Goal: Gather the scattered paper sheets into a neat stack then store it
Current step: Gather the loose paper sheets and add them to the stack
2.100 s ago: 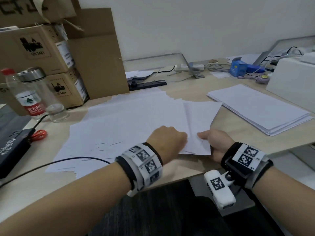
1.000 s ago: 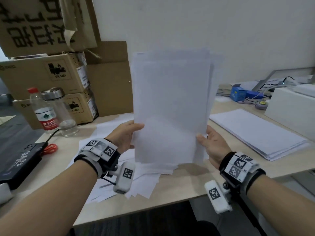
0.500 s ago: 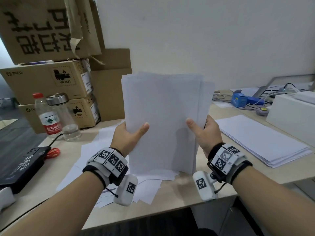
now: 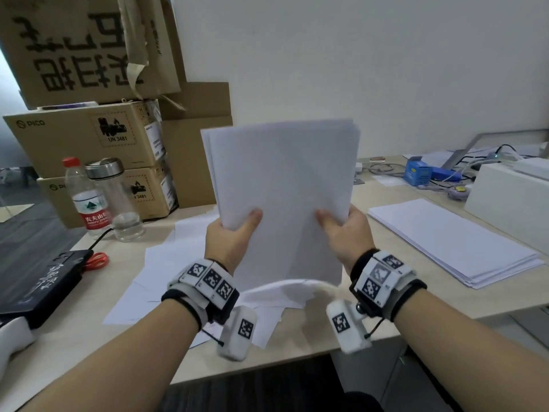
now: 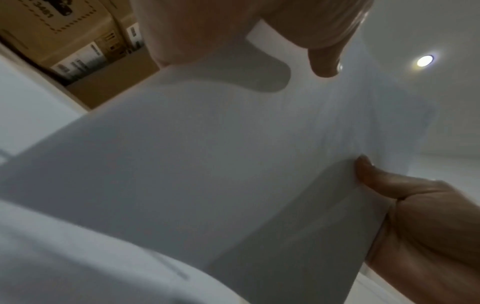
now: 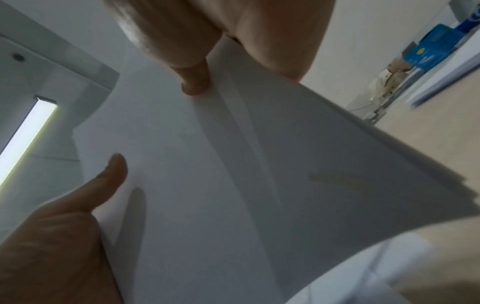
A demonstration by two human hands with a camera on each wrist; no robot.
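Note:
I hold a sheaf of white paper sheets (image 4: 282,185) upright above the desk, its edges nearly lined up. My left hand (image 4: 230,236) grips its left side, thumb on the front face. On the opposite side my right hand (image 4: 344,230) grips it the same way. The left wrist view shows the sheaf (image 5: 233,164) from below, my left hand (image 5: 259,30) at its top and the right hand (image 5: 415,216) at the right. In the right wrist view the sheaf (image 6: 246,185) fills the frame. More loose sheets (image 4: 166,281) lie scattered on the desk beneath.
A neat paper pile (image 4: 451,239) lies at the right beside a white box (image 4: 508,203). Cardboard boxes (image 4: 89,138), a water bottle (image 4: 87,200) and a glass flask (image 4: 117,200) stand at the back left. A black case (image 4: 35,283) lies at the left edge.
The sheaf rose from flat on the desk to upright. Both hands shifted from flat against its sides to gripping it with thumbs in front, and the sheet edges drew closer together.

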